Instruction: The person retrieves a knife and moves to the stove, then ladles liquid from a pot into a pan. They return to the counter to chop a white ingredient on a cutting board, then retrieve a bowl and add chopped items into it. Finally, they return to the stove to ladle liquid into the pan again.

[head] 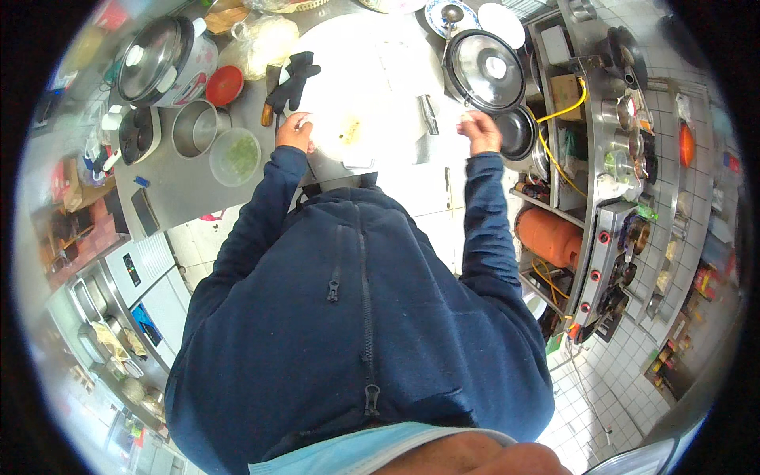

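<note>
My left hand [295, 132] is at the left edge of a brightly lit white round surface [368, 65], fingers curled in. Glare hides whether it grips a rim there. Across from it, my right hand [480, 130] has its fingertips drawn together around something pale, too washed out to name. Between the hands, yellowish food bits [350, 130] lie on white. A metal-handled tool [427, 114] rests nearer my right hand. Black gloves [295, 80] lie beyond my left hand, beside a wooden handle [267, 114].
Left on the steel table [178, 205] stand a plastic bowl of chopped greens [237, 155], a steel pot [195, 127], a red bowl [224, 85] and a lidded cooker [155, 59]. At right are a glass-lidded pan [485, 71], an orange gas cylinder [549, 236] and a gas stove [605, 267].
</note>
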A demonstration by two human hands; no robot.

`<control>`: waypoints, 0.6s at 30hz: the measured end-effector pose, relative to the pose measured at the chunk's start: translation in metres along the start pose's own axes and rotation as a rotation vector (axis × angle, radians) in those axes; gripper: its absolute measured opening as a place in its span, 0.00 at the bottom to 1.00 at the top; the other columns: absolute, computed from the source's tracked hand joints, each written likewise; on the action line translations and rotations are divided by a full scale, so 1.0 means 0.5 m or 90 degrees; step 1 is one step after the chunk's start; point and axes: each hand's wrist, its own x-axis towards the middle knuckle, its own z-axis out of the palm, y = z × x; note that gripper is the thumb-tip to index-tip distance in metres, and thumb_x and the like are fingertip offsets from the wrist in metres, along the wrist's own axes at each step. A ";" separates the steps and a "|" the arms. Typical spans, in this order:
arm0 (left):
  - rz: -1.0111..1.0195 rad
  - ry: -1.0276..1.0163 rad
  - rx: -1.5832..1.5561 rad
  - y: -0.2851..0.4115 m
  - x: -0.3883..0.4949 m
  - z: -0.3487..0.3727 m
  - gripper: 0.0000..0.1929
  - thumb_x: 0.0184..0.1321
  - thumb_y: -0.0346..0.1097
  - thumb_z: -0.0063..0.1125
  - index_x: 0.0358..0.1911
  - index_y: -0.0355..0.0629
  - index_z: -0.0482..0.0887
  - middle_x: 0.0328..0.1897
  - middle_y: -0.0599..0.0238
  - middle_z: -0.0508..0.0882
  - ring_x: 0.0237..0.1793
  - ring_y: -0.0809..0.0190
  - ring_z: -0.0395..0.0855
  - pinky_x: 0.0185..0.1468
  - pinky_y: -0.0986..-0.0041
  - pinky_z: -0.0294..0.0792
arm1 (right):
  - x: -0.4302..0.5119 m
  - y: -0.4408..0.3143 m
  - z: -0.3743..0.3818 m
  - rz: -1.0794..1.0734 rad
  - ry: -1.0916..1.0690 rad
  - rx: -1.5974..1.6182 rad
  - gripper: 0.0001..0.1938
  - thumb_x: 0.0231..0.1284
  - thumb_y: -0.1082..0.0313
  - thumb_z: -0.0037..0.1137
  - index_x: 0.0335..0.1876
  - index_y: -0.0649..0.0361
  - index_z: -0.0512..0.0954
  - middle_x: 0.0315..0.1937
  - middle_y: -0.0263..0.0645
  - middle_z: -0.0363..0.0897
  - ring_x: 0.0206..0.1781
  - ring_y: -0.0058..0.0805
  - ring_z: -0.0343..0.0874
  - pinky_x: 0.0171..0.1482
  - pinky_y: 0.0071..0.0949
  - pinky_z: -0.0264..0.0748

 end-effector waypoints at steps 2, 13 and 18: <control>0.016 0.014 0.032 0.004 -0.001 -0.002 0.13 0.59 0.30 0.51 0.48 0.39 0.77 0.27 0.63 0.78 0.13 0.70 0.73 0.16 0.76 0.66 | 0.042 0.024 -0.124 0.022 0.137 -0.049 0.07 0.56 0.74 0.61 0.39 0.63 0.76 0.30 0.36 0.80 0.30 0.26 0.80 0.34 0.25 0.79; 0.051 0.064 0.090 0.018 -0.012 -0.015 0.14 0.57 0.35 0.52 0.45 0.39 0.78 0.32 0.62 0.81 0.13 0.68 0.73 0.18 0.76 0.68 | 0.188 0.120 -0.462 0.155 0.156 -0.592 0.13 0.51 0.71 0.56 0.43 0.54 0.82 0.34 0.40 0.84 0.36 0.26 0.83 0.42 0.25 0.78; 0.065 0.060 0.102 0.030 -0.031 -0.001 0.13 0.57 0.34 0.52 0.45 0.40 0.79 0.34 0.63 0.82 0.15 0.68 0.75 0.19 0.76 0.69 | 0.159 0.063 -0.410 0.116 0.060 -0.879 0.24 0.48 0.58 0.62 0.53 0.52 0.77 0.50 0.46 0.79 0.51 0.42 0.78 0.56 0.37 0.72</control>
